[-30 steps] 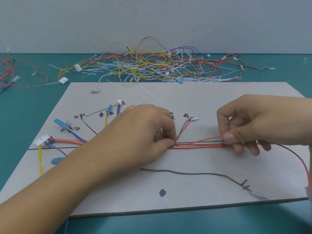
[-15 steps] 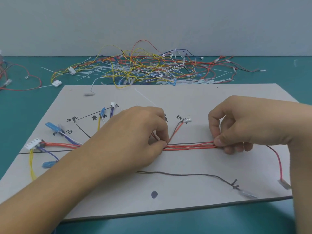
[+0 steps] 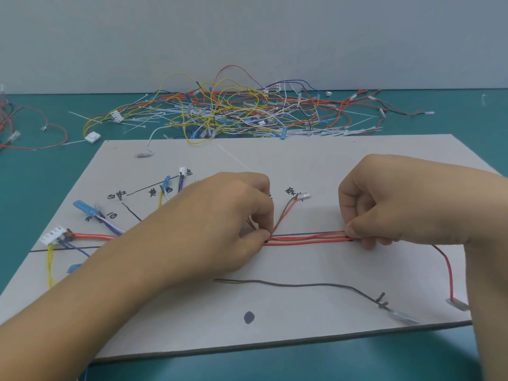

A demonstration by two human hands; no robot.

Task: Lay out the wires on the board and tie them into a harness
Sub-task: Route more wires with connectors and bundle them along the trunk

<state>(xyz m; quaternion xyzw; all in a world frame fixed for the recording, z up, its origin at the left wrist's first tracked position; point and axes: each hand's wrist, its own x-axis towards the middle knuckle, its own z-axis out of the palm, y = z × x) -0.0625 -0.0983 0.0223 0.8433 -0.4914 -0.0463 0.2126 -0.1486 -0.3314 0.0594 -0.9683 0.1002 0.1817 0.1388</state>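
The red wires (image 3: 308,238) should be drawn taut and parallel along the black line (image 3: 71,248) on the board (image 3: 302,166), uncrossed between the pinch points, so the bundle can be tied squarely. The bundle is pinched by thumb and forefinger of the left hand (image 3: 220,224) at one end and of the right hand (image 3: 384,204) at the other, the span lying between the fingertips. Both hands are held low, palms down, remaining fingers curled.

Two hands (left hand (image 3: 220,224), right hand (image 3: 398,207)), one board (image 3: 302,160), one red wire bundle (image 3: 305,239), one loose grey wire (image 3: 302,285).
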